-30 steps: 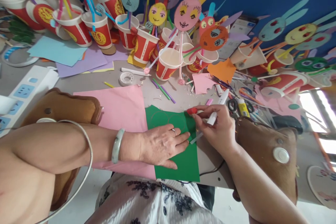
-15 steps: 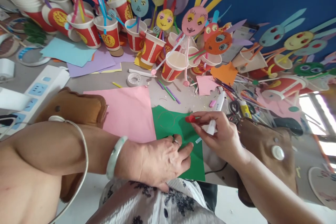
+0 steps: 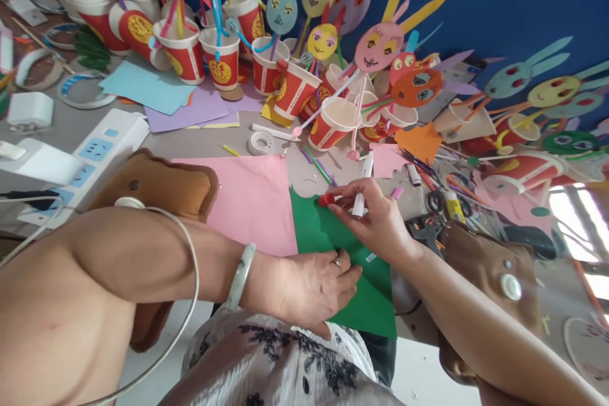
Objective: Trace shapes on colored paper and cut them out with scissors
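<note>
A sheet of green paper [image 3: 368,304] lies in front of me at the table's near edge. My left hand [image 3: 314,288] rests flat on its lower left part, fingers spread and holding nothing. At the sheet's upper edge, my right hand [image 3: 380,222] pinches a small round red cap [image 3: 326,200] between thumb and fingertips. A white marker pen [image 3: 366,168] is tucked between the fingers of that same hand, pointing up and away. To the left, a pink sheet [image 3: 252,203] adjoins the green one.
Paper cups with paper-face figures, such as a red cup [image 3: 295,92], crowd the back. Purple paper [image 3: 190,111] and a tape roll [image 3: 261,142] lie before them. A power strip [image 3: 99,149] stands left. Brown padded cushions [image 3: 152,184] flank the work, with scattered tools at right.
My right hand has moved up and left over the green sheet, carrying the red cap and marker pen to its upper edge. My left hand stays on the sheet. The whole view has shifted.
</note>
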`<move>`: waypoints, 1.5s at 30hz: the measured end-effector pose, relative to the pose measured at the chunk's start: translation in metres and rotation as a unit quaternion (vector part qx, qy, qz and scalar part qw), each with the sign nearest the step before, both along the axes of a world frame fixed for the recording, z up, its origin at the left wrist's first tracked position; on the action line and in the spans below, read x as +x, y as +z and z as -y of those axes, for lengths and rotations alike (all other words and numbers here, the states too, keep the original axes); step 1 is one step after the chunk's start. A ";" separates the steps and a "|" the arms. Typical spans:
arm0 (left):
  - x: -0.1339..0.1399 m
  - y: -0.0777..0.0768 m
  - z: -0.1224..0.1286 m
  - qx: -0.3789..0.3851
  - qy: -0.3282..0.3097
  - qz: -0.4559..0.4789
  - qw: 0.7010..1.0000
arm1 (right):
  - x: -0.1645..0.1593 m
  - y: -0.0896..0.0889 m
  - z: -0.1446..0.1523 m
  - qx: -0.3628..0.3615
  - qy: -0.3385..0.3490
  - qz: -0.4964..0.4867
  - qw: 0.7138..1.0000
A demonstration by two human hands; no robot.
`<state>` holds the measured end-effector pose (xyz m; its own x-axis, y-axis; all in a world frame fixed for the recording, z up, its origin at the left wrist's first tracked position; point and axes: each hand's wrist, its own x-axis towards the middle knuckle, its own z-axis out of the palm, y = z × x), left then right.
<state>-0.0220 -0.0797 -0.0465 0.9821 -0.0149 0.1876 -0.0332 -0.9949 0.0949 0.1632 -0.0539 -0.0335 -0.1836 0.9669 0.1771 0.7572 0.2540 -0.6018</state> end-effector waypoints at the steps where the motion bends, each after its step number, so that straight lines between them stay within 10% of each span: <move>1: 0.000 0.002 -0.001 -0.005 0.000 -0.001 1.000 | -0.001 -0.001 0.000 -0.003 0.002 0.003 1.000; 32: 0.000 0.012 -0.012 -0.087 -0.007 -0.044 0.995 | -0.009 -0.003 -0.002 0.001 0.016 0.044 0.999; 38: -0.006 0.064 -0.026 -0.073 -0.019 -0.124 0.989 | -0.009 -0.004 -0.003 0.021 0.024 0.047 0.998; 42: -0.018 0.104 -0.049 -0.010 0.104 -0.152 0.983 | -0.007 -0.004 -0.004 0.045 0.026 0.074 0.996; 45: -0.027 0.107 -0.069 0.054 0.170 -0.102 0.979 | -0.005 -0.005 -0.005 0.058 0.025 0.094 0.994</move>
